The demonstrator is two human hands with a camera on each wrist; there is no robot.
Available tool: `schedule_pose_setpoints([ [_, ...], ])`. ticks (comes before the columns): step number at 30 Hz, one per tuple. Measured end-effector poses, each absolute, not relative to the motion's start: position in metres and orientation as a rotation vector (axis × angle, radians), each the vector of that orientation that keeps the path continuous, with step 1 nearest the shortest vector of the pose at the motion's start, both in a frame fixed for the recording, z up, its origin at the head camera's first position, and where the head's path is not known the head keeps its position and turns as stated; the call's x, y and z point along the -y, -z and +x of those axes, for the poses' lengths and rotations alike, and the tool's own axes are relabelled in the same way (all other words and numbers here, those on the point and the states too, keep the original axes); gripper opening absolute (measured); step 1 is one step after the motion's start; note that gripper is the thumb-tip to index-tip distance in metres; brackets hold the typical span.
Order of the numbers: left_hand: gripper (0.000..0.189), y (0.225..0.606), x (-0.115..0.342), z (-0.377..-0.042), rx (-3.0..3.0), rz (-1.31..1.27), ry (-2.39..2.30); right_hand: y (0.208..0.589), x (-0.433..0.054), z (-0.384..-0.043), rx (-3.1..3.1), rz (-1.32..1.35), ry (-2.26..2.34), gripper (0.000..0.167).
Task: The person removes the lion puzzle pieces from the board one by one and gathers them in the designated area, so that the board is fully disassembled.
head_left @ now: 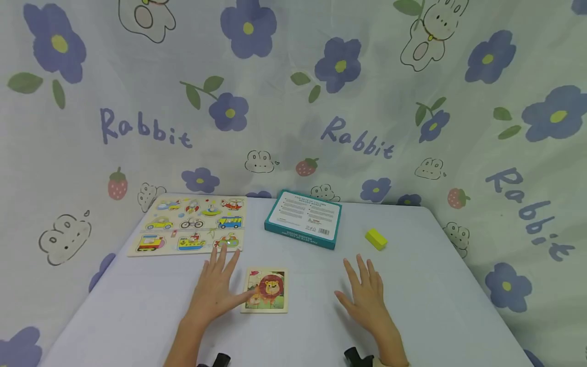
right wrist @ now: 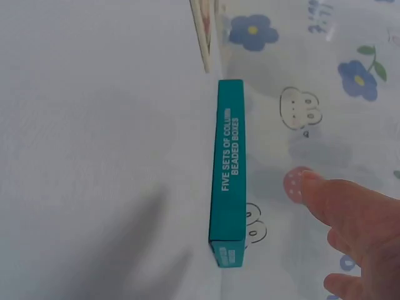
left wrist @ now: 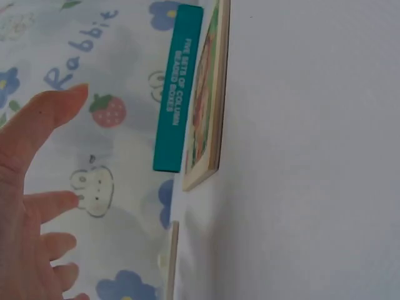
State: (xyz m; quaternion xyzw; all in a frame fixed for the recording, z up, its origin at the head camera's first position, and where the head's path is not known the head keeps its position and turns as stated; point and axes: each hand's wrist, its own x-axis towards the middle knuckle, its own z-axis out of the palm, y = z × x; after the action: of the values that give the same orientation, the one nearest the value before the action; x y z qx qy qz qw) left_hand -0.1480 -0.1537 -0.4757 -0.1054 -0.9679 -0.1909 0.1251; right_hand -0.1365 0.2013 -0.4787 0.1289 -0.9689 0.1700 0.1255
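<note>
My left hand (head_left: 215,291) has its fingers spread and holds nothing. Beside it lies a small square lion puzzle (head_left: 271,299) in a pale wooden frame; in the head view the thumb overlaps its left edge. The left wrist view shows the thumb apart from the puzzle (left wrist: 203,106). My right hand (head_left: 367,300), also empty with fingers extended, hovers right of the puzzle. A yellow block (head_left: 376,239) lies beyond its fingertips.
A wooden vehicle puzzle board (head_left: 171,239) lies at the back left, just past my left fingertips. At the back middle is a flat teal box (head_left: 302,219) with a white printed panel. A patterned curtain (head_left: 284,102) hangs behind the white table (head_left: 312,336).
</note>
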Motion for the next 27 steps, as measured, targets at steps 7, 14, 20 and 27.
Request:
schedule_pose_setpoints([
  [7,0.097,0.482,0.150,-0.149,2.835,-0.298,0.786,0.479,-0.181,-0.146,2.787,0.483,-0.524,0.072],
  [14,0.095,0.486,0.149,-0.153,2.875,-0.250,1.030,0.482,-0.151,-0.157,2.844,0.545,-0.600,0.069],
  [20,0.091,0.496,0.152,-0.157,2.874,-0.251,1.231,0.486,-0.130,-0.161,2.926,0.628,-0.583,0.067],
  [27,0.085,0.507,0.153,-0.155,2.836,-0.269,1.441,0.495,-0.117,-0.163,2.959,0.701,-0.645,0.063],
])
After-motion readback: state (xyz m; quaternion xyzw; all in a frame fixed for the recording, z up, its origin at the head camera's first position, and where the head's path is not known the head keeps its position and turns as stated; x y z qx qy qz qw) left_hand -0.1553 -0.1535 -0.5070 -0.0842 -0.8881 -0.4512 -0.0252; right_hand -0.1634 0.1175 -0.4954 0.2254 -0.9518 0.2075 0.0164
